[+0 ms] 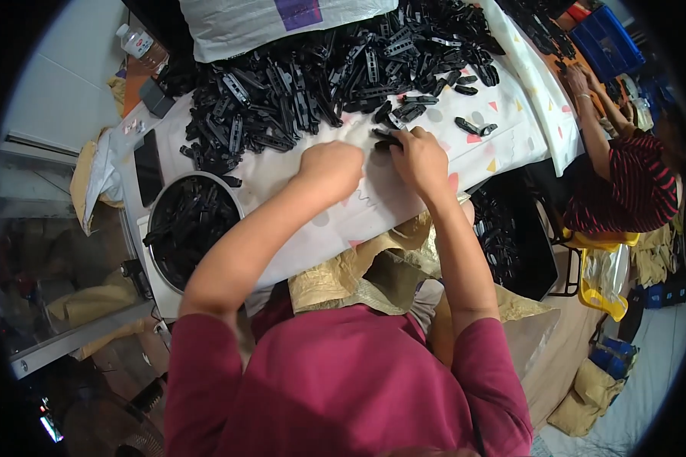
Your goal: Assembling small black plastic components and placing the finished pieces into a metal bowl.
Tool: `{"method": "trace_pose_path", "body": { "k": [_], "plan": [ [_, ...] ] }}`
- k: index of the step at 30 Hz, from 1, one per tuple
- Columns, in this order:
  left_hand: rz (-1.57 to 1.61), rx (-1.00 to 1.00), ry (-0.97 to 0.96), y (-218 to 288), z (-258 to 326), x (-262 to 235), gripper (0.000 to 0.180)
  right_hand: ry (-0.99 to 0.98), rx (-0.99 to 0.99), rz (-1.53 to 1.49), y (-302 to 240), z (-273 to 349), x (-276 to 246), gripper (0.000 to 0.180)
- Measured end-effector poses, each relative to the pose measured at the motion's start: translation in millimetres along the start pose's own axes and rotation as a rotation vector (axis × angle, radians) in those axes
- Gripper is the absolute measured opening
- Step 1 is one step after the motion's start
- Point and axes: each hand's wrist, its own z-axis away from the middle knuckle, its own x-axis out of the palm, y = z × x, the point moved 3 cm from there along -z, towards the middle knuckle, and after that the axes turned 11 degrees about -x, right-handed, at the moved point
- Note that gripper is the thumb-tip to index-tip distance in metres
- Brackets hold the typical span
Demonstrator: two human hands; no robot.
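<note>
My right hand [421, 160] is closed, thumb and fingers pinching a slim black plastic part [387, 139] at the near edge of a big heap of similar black plastic parts [297, 91]. To its left, my left hand [331, 169] is curled into a fist just above the patterned tablecloth [335, 228]. Its fingertips face away, so whatever it may hold is hidden. A few loose parts [408, 113] lie just beyond my right hand, and one bent part [476, 126] sits apart on the cloth to the right.
A round tub [238, 199] of black parts stands left, beside a dark phone-like slab [149, 169]. Right of my lap is a black bin [537, 259] with more parts. A white sack [229, 34] rests behind the heap. Another person [625, 183] works at the far right near a blue crate [606, 44].
</note>
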Motion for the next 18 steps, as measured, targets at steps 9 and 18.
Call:
{"method": "trace_pose_path", "body": {
  "k": [9, 18],
  "plan": [
    [0.156, 0.29, 0.209, 33, -65, 26, 0.018, 0.147, -0.2, 0.16, -23, 31, 5, 0.015],
    [0.092, 0.253, 0.332, 12, -37, 13, 0.011, 0.444, 0.479, -1.368, 0, 63, -24, 0.022]
  ]
}}
